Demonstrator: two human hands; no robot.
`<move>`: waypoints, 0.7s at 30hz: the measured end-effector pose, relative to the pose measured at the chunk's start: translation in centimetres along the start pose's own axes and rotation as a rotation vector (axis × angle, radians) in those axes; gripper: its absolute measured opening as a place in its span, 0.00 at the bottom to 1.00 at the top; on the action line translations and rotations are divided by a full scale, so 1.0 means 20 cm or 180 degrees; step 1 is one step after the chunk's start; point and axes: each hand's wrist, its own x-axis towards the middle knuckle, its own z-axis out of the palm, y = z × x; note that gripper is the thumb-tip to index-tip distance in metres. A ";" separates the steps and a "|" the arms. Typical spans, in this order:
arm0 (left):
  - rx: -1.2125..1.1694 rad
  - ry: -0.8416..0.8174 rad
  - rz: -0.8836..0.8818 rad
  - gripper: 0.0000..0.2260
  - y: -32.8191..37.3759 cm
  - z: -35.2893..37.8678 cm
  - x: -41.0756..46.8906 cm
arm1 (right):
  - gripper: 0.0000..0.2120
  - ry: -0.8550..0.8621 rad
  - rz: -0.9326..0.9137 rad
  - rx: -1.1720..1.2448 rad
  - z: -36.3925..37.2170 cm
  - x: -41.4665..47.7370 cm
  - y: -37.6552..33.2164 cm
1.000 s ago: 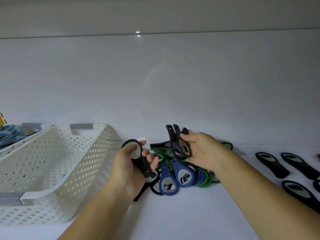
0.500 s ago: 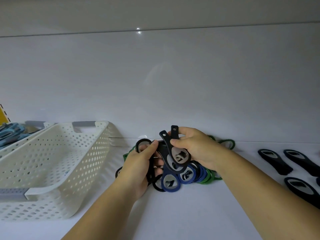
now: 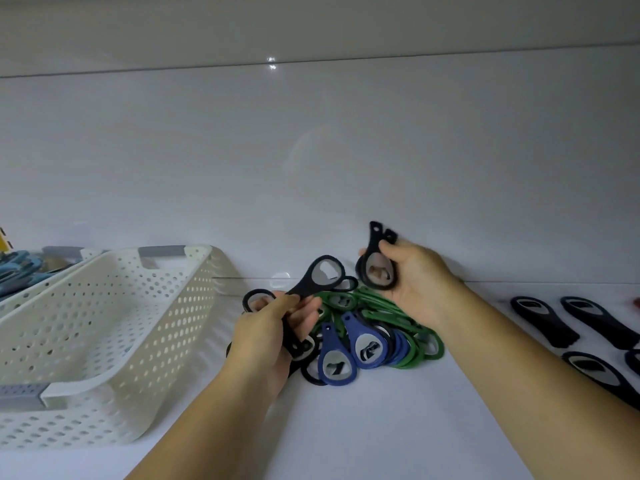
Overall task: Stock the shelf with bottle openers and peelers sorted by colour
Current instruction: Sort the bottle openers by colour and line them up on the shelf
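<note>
head-worn view, close, facing shelf (image 3: 346,427)

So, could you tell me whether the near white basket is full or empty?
Empty: the basket shows only its bare perforated floor and walls.

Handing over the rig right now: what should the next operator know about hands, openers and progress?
Left hand grips a raised black opener.
Right hand grips a black opener bundle.
Mixed pile of blue, green and black openers lies on the shelf between the hands; white basket at left.
Done: laid-out black openers at right.
Left: sort the pile by colour.
</note>
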 end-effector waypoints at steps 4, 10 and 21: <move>0.0329 -0.0381 -0.0354 0.06 -0.02 0.02 -0.04 | 0.10 -0.0144 0.0063 -0.0911 0.03 -0.01 0.08; 0.0898 -0.0913 -0.0722 0.10 -0.01 0.04 -0.09 | 0.09 -0.0753 -0.0050 -0.1172 0.02 -0.04 0.07; 0.0220 -0.0774 -0.0766 0.13 -0.01 0.04 -0.08 | 0.04 -0.0474 -0.0541 -0.1858 0.05 -0.05 0.09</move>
